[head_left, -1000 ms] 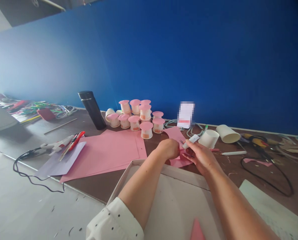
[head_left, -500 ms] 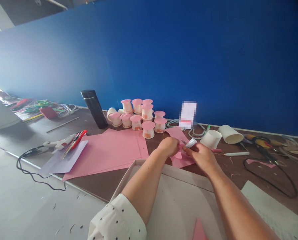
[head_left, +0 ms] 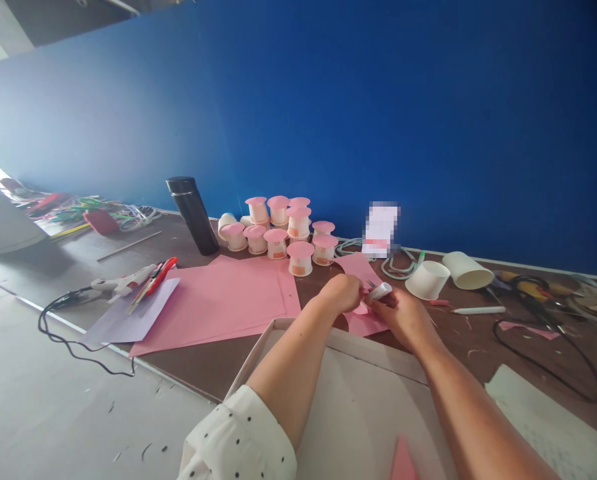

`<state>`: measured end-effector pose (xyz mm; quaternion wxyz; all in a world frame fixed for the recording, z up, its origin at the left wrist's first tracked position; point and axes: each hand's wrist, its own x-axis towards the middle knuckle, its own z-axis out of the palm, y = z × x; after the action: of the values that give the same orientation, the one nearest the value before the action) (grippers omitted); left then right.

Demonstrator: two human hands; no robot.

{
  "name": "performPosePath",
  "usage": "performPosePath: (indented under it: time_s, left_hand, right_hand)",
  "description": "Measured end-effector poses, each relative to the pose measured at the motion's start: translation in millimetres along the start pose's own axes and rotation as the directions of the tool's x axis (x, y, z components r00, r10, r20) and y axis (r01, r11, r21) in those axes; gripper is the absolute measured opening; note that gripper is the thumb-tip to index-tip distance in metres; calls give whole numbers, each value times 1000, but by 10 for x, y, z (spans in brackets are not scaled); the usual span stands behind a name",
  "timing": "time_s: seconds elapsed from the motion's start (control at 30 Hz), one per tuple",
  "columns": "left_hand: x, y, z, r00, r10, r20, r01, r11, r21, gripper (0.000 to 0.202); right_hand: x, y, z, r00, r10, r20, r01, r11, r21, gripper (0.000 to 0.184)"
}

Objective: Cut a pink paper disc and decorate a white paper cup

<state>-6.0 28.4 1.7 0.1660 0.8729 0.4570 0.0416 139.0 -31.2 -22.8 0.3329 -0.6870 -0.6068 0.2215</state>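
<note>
Left hand: the left hand (head_left: 345,292) sits just right of the frame's centre, fingers curled shut, pinching the edge of a small pink paper piece (head_left: 361,309).
Right hand: the right hand (head_left: 403,317) is just beside the left one, almost touching it, with its fingers closed around a white tube (head_left: 381,290) whose end points up and to the right.
Pink paper piece: it lies between the two hands, low over the brown table (head_left: 198,367), with a larger pink offcut (head_left: 365,325) flat beneath it.
Tray: a shallow white tray (head_left: 278,330) fills the lower centre of the frame; both forearms cross over it.
Pink sheets: broad pink sheets (head_left: 223,303) lie left of the hands, overlapping a lilac sheet (head_left: 128,319) further left.
Glue gun: a white glue gun (head_left: 121,285) rests on the lilac sheet's upper edge, touching red-handled scissors (head_left: 159,273); its black cord (head_left: 73,333) trails toward the lower left.
Decorated cups: a cluster of pink-topped cups (head_left: 283,230) stands above the hands, partly stacked, against the blue wall (head_left: 378,100).
Flask: a black flask (head_left: 193,215) stands tilted in the picture, just left of the cluster.
Plain cups: one white cup (head_left: 428,280) stands mouth down to the right of the hands; another white cup (head_left: 465,270) lies on its side near it.
Right side: a white pen (head_left: 478,310) lies below the cups, and a black cable (head_left: 553,347) loops at the right of the frame.
</note>
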Motion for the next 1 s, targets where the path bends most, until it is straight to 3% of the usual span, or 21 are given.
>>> performPosePath:
  time_s: [0.37,0.7,1.0]
  left_hand:
    - [9,-19,21,1000,14,-19,-15,998,-66,26]
    - [37,-54,51,999,12,-33,-17,988,-153,26]
    - [86,-83,105,998,-2,-63,-9,985,-173,28]
  right_hand:
    - [4,34,48,1000,-3,18,5,993,-117,19]
    - [42,125,85,1000,-11,17,13,990,-139,25]
    - [41,66,79,997,-78,14,79,960,-269,28]
